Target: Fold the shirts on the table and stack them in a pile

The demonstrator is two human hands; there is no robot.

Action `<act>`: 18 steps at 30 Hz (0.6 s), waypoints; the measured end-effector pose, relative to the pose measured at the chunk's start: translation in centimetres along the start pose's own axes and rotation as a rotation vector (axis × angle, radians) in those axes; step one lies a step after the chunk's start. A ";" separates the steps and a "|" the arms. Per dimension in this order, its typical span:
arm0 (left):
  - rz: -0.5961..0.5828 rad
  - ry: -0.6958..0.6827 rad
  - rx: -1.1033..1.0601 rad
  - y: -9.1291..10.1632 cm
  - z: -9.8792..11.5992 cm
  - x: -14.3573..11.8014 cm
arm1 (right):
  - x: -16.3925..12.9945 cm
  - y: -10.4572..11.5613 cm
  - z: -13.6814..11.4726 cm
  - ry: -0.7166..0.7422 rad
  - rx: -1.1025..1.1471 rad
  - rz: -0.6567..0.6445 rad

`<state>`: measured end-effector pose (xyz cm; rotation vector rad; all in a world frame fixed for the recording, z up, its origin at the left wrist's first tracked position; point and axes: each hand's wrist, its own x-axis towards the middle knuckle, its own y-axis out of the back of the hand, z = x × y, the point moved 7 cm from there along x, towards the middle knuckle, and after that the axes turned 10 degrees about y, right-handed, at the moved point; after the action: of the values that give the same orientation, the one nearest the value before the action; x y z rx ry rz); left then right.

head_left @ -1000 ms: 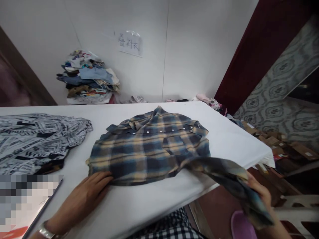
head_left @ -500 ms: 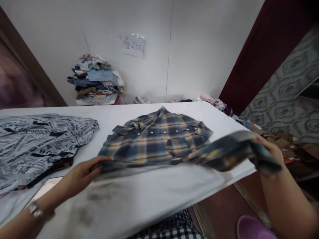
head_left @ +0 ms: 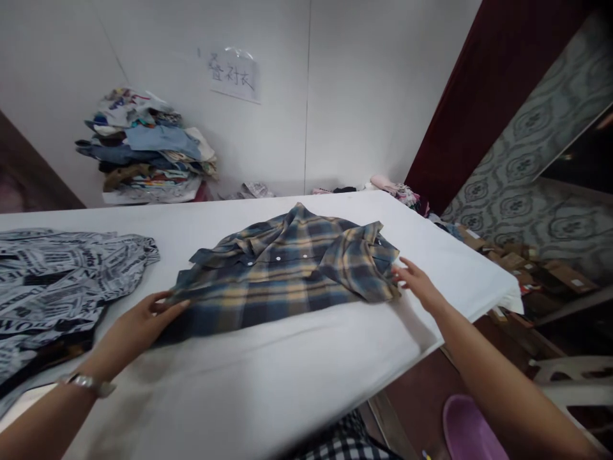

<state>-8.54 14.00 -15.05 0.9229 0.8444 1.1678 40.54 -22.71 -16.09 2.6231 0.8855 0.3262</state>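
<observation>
A blue and tan plaid shirt [head_left: 282, 275] lies front up on the white table [head_left: 268, 377], collar toward the wall. Its right sleeve [head_left: 357, 262] is folded across the chest. My left hand [head_left: 136, 322] pinches the shirt's lower left hem between thumb and fingers. My right hand [head_left: 416, 282] is at the shirt's right edge with its fingers spread, fingertips just touching the folded sleeve and holding nothing.
A grey shirt printed with letters [head_left: 57, 281] lies at the table's left. A pile of clothes [head_left: 143, 150] stands by the wall under a paper sign [head_left: 232, 75]. Cardboard boxes [head_left: 517, 262] and a purple basin [head_left: 472, 428] are on the floor at right.
My right hand brought the hanging sleeve up from below the table edge, laid it across the shirt and let it go. My left hand stayed at the hem.
</observation>
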 end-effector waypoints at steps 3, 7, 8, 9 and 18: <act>-0.033 0.002 -0.009 -1.1 0.2 -1.5 | -2.5 -1.4 1.4 0.099 -0.069 -0.067; 0.103 -0.061 -0.135 -0.1 2.5 -2.2 | -0.1 0.1 0.7 0.199 0.017 0.119; 0.129 -0.067 -0.160 0.3 2.9 -2.1 | 1.1 0.7 0.1 0.227 0.060 0.176; 0.138 -0.061 -0.166 0.5 3.1 -1.9 | 2.5 1.2 -0.4 0.245 0.084 0.205; -0.053 -0.036 -0.024 -1.5 2.2 -0.4 | 5.8 -0.9 1.0 0.156 -0.001 0.084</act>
<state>-6.06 13.03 -15.59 0.8944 0.8196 1.1101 44.90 -18.67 -16.72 2.6672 0.8230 0.5595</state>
